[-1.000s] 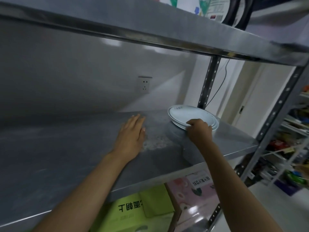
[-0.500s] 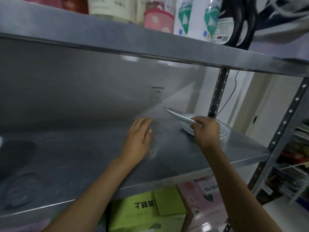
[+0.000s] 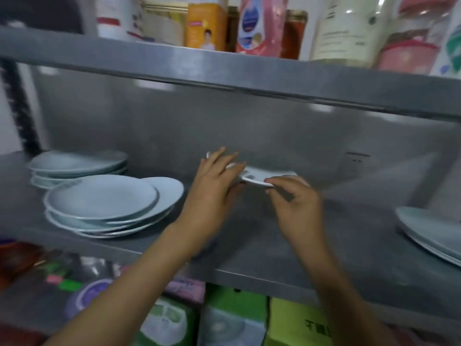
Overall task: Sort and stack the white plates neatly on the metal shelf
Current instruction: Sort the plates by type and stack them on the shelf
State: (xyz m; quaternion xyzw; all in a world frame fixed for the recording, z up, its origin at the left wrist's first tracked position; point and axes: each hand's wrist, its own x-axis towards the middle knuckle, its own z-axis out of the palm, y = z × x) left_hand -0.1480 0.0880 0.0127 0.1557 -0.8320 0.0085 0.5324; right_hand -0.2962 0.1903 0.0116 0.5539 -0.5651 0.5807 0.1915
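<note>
A single white plate (image 3: 259, 177) is pinched at its near rim by the right hand (image 3: 296, 206), fingertips curled over the edge, while the left hand (image 3: 214, 188) is laid against its left side with fingers nearly straight. The plate is held tilted above the middle of the metal shelf (image 3: 274, 255), towards the back edge. A staggered stack (image 3: 109, 208) sits near the left front edge, a second stack (image 3: 77, 166) behind it, and more plates (image 3: 434, 233) at the right edge. The carried plate is best lowered level and centred on a matching stack, so that rims are not chipped.
</note>
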